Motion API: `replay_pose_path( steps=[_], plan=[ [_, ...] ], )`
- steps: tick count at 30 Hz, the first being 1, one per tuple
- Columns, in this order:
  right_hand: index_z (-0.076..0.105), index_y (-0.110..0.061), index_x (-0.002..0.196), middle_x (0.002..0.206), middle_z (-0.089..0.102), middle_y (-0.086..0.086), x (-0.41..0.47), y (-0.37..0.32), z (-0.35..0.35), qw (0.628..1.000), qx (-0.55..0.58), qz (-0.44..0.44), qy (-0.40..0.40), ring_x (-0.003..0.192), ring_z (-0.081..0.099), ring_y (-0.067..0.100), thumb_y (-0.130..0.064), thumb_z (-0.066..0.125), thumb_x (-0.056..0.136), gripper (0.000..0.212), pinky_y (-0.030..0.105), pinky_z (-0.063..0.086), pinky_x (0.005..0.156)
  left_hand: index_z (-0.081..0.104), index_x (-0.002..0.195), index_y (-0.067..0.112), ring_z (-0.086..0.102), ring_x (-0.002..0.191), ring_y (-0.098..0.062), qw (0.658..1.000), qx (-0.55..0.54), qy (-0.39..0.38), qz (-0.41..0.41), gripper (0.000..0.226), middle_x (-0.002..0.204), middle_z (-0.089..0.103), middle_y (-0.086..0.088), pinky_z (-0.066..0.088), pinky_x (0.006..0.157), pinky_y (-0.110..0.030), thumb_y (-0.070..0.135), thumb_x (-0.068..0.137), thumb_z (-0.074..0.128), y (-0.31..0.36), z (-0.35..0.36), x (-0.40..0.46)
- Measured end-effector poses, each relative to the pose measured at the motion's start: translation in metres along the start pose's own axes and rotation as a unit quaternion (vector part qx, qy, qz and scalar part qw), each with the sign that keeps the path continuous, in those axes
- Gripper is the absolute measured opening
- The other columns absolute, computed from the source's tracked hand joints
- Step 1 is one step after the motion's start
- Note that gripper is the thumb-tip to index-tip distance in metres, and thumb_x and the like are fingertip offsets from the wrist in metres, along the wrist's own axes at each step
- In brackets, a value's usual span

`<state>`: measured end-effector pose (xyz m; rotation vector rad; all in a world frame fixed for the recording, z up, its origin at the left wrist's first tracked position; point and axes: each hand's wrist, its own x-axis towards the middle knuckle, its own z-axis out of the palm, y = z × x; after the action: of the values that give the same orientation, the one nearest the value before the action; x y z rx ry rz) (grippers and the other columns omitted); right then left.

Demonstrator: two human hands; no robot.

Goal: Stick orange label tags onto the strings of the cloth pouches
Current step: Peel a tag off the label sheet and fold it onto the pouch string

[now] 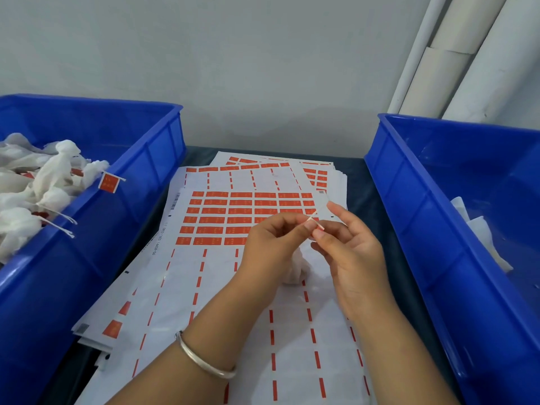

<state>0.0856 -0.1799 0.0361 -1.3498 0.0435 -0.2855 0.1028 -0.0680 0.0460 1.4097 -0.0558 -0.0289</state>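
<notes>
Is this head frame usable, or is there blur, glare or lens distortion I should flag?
Head view: soft, even light, faint shadows; wide-angle bending shows on the white pipes and the bin rims; mild sheen on the right bin; print on the label sheets is too soft to read; both hands and the string are clear enough.

Single view, head-worn, wide-angle: looks forward and down from the person's own eye level onto the counter (355, 176), close above both forearms. Faces a pale wall (233, 68); a blue bin (140, 159) flanks each side edge.
</notes>
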Motion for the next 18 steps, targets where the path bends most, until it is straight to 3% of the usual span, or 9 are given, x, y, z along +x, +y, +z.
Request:
replay_pose_path(
  steps=[7,11,14,18],
  plan=[
    [0.058,-0.034,0.099,0.085,0.073,-0.013,0.0027,0.0032,-0.0029,0.998,-0.027,-0.028,0.048,0.086,0.07,0.003,-0.011,0.071,0.081,0.032,0.015,0.055,0.065,0.07,0.078,0.021,0.063,0.078,-0.01,0.999,-0.028,0.01,-0.031,0.006,0.081,0.071,0.009,0.052,0.078,-0.025,0.017,0.081,0.067,-0.0022,0.0018,0.001],
    [0.055,-0.035,0.1,0.085,0.073,-0.014,0.0021,0.005,-0.0026,0.998,-0.031,-0.037,0.048,0.087,0.07,0.003,-0.008,0.07,0.082,0.036,0.017,0.056,0.068,0.069,0.078,0.021,0.066,0.085,-0.011,1.0,-0.012,0.01,-0.021,0.004,0.083,0.072,0.009,0.052,0.076,-0.02,0.018,0.08,0.066,-0.0038,0.0017,0.0019],
    [0.054,-0.035,0.099,0.085,0.073,-0.015,0.0019,0.0054,-0.0023,0.998,-0.038,-0.039,0.043,0.086,0.07,0.002,-0.007,0.069,0.082,0.036,0.019,0.057,0.07,0.067,0.077,0.02,0.066,0.089,-0.014,1.0,-0.006,0.005,-0.007,0.007,0.087,0.071,0.005,0.052,0.08,-0.025,0.015,0.081,0.066,-0.0047,0.0014,0.0021],
    [0.054,-0.035,0.099,0.085,0.072,-0.016,0.0015,0.0064,-0.0023,0.997,-0.044,-0.043,0.038,0.087,0.069,0.002,-0.007,0.07,0.082,0.037,0.019,0.057,0.07,0.067,0.075,0.019,0.067,0.085,-0.012,1.0,0.011,-0.007,0.01,0.008,0.082,0.071,0.006,0.052,0.075,-0.021,0.014,0.082,0.065,-0.005,-0.0008,0.0027]
  ],
)
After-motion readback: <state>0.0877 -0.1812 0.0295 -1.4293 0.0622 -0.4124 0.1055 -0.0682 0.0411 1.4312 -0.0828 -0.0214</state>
